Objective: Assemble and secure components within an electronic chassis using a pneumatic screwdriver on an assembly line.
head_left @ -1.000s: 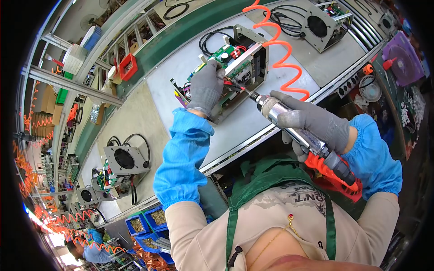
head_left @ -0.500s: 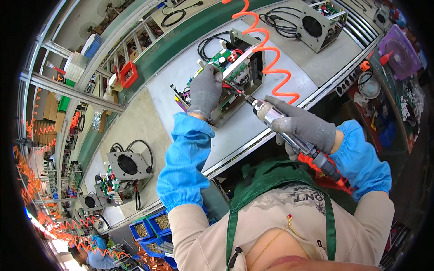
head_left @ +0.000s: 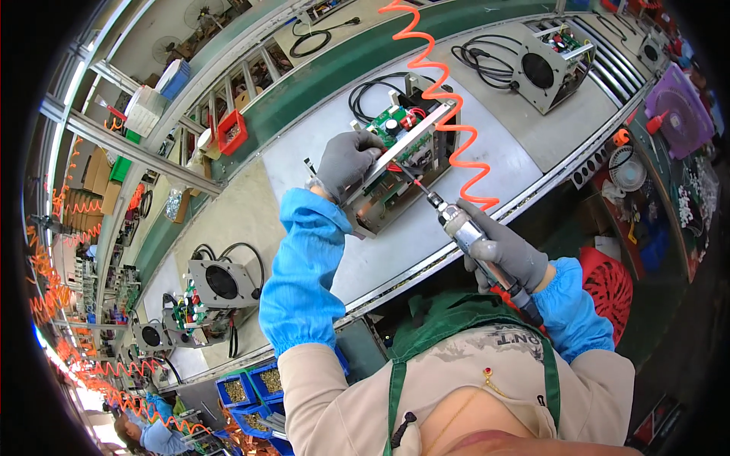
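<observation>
A partly built electrical unit (head_left: 372, 216) stands on the workbench, its metal frame around a green circuit board (head_left: 391, 125) with red wires. My left hand (head_left: 346, 163), in a grey glove, is closed at the left end of the unit's pale bar (head_left: 417, 142); its fingertips are partly hidden. My right hand (head_left: 513, 247), gloved too, is wrapped round a silver power screwdriver (head_left: 459, 228). The driver's long thin bit points up and left into the unit below the bar. Whether its tip touches a screw is too small to tell.
A coiled orange hose (head_left: 464, 137) hangs over the unit's right side. Similar units with fans stand at right (head_left: 537, 70) and left (head_left: 222, 280). Blue bins (head_left: 236, 389) of small metal parts sit below the bench edge. A red tray (head_left: 232, 133) lies beyond, and a person (head_left: 156, 435) works at lower left.
My left hand has shifted left along the unit, uncovering more of the circuit board. My right hand has drawn the screwdriver slightly toward me. The whole view has shifted a little.
</observation>
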{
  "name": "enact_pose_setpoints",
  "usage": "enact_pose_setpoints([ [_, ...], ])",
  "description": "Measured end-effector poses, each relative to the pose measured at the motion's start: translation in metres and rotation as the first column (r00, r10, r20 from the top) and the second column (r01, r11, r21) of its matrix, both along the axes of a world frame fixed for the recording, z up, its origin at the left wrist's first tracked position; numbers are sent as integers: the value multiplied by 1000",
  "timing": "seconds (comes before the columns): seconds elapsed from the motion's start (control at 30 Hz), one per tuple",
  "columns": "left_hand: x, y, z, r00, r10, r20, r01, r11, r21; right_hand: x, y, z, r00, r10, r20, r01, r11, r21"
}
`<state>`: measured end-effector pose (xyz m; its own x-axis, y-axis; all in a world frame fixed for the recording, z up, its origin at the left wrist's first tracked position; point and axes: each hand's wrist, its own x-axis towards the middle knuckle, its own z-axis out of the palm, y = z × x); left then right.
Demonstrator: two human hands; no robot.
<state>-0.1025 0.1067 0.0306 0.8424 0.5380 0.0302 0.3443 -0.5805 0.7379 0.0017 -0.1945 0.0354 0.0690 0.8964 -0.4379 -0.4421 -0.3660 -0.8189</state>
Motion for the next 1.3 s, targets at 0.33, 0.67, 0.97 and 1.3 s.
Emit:
enact_pose_setpoints([
  [0.33,12,10,11,985,-80,-153,65,993,-99,1,3,-11,995,-10,-100,14,999,45],
  [0.67,14,15,10,967,-119,-224,132,990,46,-9,3,-7,997,-17,-79,20,999,35],
  [0.97,10,4,22,943,-106,-315,136,988,76,-17,1,-13,996,-28,-81,32,998,46],
  [1.3,-15,-12,6,981,-182,-63,180,983,-44,-24,-1,-21,988,-84,-128,97,991,95],
])
